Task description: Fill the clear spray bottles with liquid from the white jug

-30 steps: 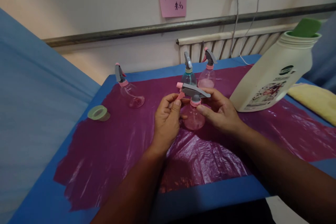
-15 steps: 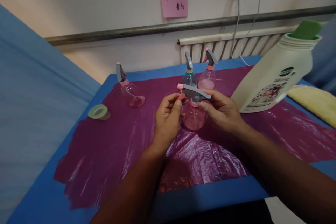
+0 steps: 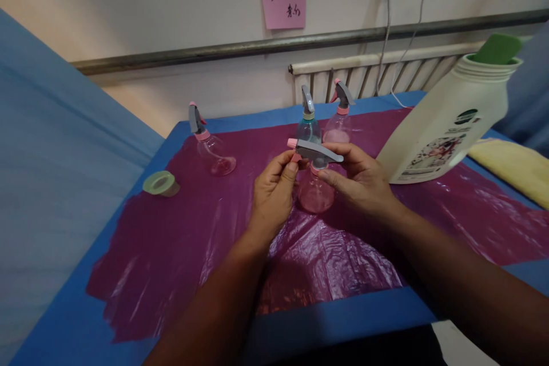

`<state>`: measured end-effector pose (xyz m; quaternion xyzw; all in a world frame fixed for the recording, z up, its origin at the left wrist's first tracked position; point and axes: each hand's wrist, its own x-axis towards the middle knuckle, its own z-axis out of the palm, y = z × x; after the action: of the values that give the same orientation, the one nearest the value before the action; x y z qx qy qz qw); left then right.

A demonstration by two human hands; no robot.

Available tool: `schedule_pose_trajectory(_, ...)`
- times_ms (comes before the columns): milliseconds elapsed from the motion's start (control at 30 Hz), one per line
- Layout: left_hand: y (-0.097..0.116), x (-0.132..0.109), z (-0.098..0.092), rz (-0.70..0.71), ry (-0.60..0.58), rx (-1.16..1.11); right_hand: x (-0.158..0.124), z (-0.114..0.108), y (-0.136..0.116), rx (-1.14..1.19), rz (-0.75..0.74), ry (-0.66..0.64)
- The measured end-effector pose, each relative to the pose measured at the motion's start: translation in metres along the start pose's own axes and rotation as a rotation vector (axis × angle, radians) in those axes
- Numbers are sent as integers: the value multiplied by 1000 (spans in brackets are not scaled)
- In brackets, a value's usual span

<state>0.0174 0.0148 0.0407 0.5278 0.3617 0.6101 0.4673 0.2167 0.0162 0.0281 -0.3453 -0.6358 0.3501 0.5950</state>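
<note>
A clear spray bottle (image 3: 316,195) with a pink tint stands upright on the purple plastic sheet (image 3: 206,229), between my hands. Its grey spray head (image 3: 318,152) has a pink nozzle pointing left. My left hand (image 3: 275,191) pinches the pink trigger under the nozzle between thumb and fingers. Closed around the neck from the right is my right hand (image 3: 362,180), its thumb pressed at the pink collar and its fingers behind the spray head. The fingertips behind the bottle are partly hidden.
Behind stand a teal spray bottle (image 3: 309,126) and a pink one (image 3: 338,126); another spray bottle (image 3: 214,154) is at left. A small green-rimmed cup (image 3: 161,183) lies far left. At right are a large cream jug (image 3: 446,126) and a yellow cloth (image 3: 514,166).
My right thumb has shifted slightly left along the bottle's collar, and the spray head has turned very slightly. Both hands keep their hold; the other things stay put.
</note>
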Motion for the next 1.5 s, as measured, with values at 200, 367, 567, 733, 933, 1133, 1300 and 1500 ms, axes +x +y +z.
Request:
schedule_pose_trajectory(200,3,0,-1,2,-6,31,-4,-3,-5,123,27,-59)
schedule_pose_trajectory(367,2,0,-1,-6,4,27,-6,-3,-3,59,60,-73)
schedule_pose_trajectory(567,3,-1,-1,-9,1,48,-3,1,2,34,7,-8)
schedule_pose_trajectory(733,2,-1,-1,-10,-5,28,-5,1,-2,71,-10,12)
schedule_pose_trajectory(933,2,-1,-1,-9,13,42,-6,-2,-14,96,58,-7)
schedule_pose_trajectory(1133,0,-1,-2,-7,10,47,-6,-6,-13,43,15,168)
schedule_pose_trajectory(1300,0,-1,-3,-12,2,67,-8,-5,-6,66,-8,94)
schedule_pose_trajectory(1500,0,0,-3,-17,-3,38,-4,-5,0,26,-44,217)
